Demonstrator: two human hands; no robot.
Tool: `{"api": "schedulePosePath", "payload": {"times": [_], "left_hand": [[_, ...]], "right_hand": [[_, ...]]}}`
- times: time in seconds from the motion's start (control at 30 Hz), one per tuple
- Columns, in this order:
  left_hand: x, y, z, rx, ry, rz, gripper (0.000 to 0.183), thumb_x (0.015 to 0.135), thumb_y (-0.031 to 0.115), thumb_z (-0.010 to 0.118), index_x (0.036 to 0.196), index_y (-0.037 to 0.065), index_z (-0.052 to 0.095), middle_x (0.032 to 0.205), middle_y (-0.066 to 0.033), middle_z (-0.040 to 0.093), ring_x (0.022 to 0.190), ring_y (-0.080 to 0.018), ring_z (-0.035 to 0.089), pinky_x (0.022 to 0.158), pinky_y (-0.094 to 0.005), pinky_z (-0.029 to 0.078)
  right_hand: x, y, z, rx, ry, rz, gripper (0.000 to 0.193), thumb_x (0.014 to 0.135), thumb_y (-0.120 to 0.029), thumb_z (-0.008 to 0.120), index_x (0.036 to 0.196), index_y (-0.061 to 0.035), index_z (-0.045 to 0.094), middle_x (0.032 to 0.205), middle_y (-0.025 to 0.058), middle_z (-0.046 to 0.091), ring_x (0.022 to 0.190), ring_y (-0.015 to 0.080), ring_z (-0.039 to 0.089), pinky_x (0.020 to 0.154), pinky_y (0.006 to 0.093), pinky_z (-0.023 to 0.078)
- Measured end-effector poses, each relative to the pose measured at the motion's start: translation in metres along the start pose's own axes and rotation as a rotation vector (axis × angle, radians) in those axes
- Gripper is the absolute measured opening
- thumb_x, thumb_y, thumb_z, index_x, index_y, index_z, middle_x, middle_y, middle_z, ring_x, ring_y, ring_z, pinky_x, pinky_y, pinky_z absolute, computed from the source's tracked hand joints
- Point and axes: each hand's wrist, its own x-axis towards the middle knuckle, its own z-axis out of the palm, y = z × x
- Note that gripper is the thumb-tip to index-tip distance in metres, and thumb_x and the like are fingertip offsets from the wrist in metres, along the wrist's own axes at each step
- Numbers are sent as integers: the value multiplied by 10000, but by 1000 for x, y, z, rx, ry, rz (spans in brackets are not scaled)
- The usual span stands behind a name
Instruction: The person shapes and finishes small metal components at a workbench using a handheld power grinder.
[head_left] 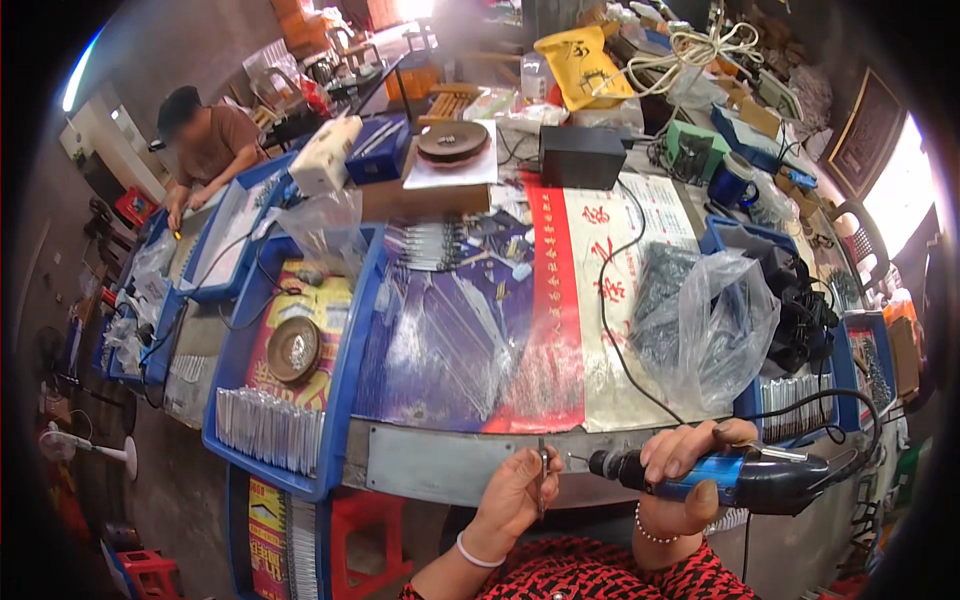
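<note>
Near the table's front edge, my left hand (512,490) pinches a slim dark metal piece (543,478), held upright between thumb and fingers. My right hand (690,465) is wrapped round a blue and black corded electric screwdriver (730,482), which lies level. Its thin bit (578,458) points left at the metal piece, with a small gap that I cannot judge exactly. Under my hands is a grey metal plate (430,465) along the table edge.
A blue tray (365,330) at left holds rows of slim metal pieces (268,432) and a round brown dish (294,350). Plastic bags (725,320) lie at right beside another blue tray. A black box (582,157) stands behind; a cord crosses the table. Another person (215,145) sits far left.
</note>
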Motion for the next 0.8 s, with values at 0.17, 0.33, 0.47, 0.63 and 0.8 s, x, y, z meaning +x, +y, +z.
{"api": "schedulePosePath", "payload": {"times": [0.17,0.33,0.47,0.63,0.8], "left_hand": [[1,0,3,-24,-35,13,280,871,281,595,1035,59,550,894,-65,591,639,-120,523,572,-244,421],[4,-1,2,-37,-64,12,289,864,292,599,1040,66,556,882,-62,592,636,-119,517,566,-248,412],[7,2,7,-22,-49,14,294,862,299,601,1042,69,560,884,-62,592,627,-117,508,563,-243,406],[5,2,9,-46,-10,-28,297,868,327,585,1023,74,576,829,-31,602,560,-86,480,521,-225,380],[4,-1,3,-124,-43,-92,344,858,348,598,1035,56,558,811,-32,577,569,-80,461,523,-214,357]], "right_hand": [[-2,2,-5,4,11,-9,520,751,-251,720,1079,-85,353,631,71,510,524,200,532,533,332,469],[2,5,-7,-53,-25,-56,488,789,-294,671,1093,-63,368,650,32,460,485,134,483,497,277,449],[2,4,-10,12,17,-27,505,772,-260,693,1091,-70,351,644,53,479,511,170,508,524,310,458],[-1,1,-9,74,34,-4,530,755,-224,714,1090,-78,330,642,72,495,541,202,531,562,340,460],[0,0,-8,48,54,20,528,757,-220,711,1088,-68,329,641,73,486,536,201,531,558,337,461]]}}
